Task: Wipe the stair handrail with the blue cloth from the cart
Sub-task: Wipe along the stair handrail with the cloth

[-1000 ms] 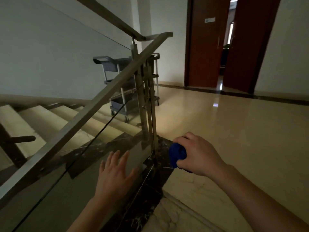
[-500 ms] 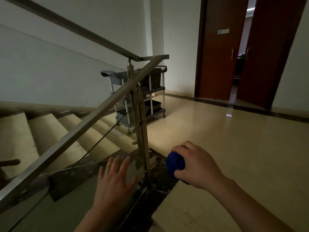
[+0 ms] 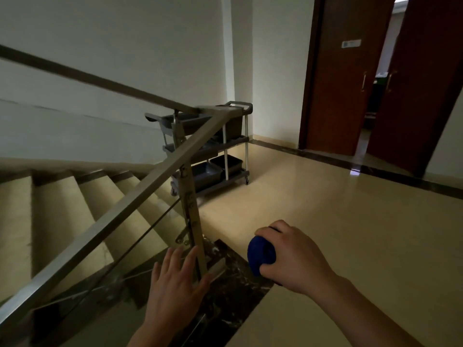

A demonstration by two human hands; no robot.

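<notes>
A: Where is the cloth?

B: The blue cloth point(image 3: 260, 254) is balled up in the person's right hand point(image 3: 293, 259). The fingers are curled tight around it, so only a rounded blue lump shows on the side facing the railing. The hand is held in the air over the beige landing floor point(image 3: 350, 221), near the dark marble strip point(image 3: 233, 296) at the landing's edge.

A: And the other hand?

B: The left hand point(image 3: 172, 284) is spread flat, fingers apart and holding nothing. It is raised in front of the foot of the metal post point(image 3: 190, 211); whether it touches the post or the glass panel point(image 3: 75, 246) beside it cannot be told.

A: Is the cloth on the handrail?

B: No. The handrail point(image 3: 120, 211) slopes from the lower left up to the top of the post, well apart from the cloth. A second rail point(image 3: 95, 78) comes in from the upper left and meets it there.

A: The cart?

B: The grey cart point(image 3: 223, 146) stands behind the post, at the far edge of the landing near the wall corner, with grey bins point(image 3: 215, 169) on its lower shelf. The stairs point(image 3: 62, 209) lie to the left, and brown doors point(image 3: 345, 83) stand at the far right, slightly ajar.
</notes>
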